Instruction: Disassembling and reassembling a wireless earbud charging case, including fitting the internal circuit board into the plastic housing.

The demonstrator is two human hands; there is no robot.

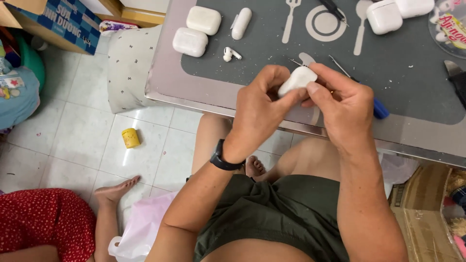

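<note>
Both my hands meet over the near edge of the table (165, 82). My left hand (259, 104) and my right hand (342, 106) together pinch a small white earbud case (297, 80), thumbs pressed on it. A black watch (223, 159) sits on my left wrist. On the dark grey mat (412, 73) lie several more white earbud cases (190, 41), an open lid part (241, 23) and a loose white earbud (230, 54). A thin tool with a blue handle (379, 109) lies under my right hand, partly hidden.
Another person's leg, foot (116, 190) and red dotted clothing show at the lower left. A yellow jar (130, 138) stands on the tiled floor. A grey cushion (128, 68) lies beside the table. A cardboard box (427, 213) sits at the right, a pink plastic bag (138, 233) near my knee.
</note>
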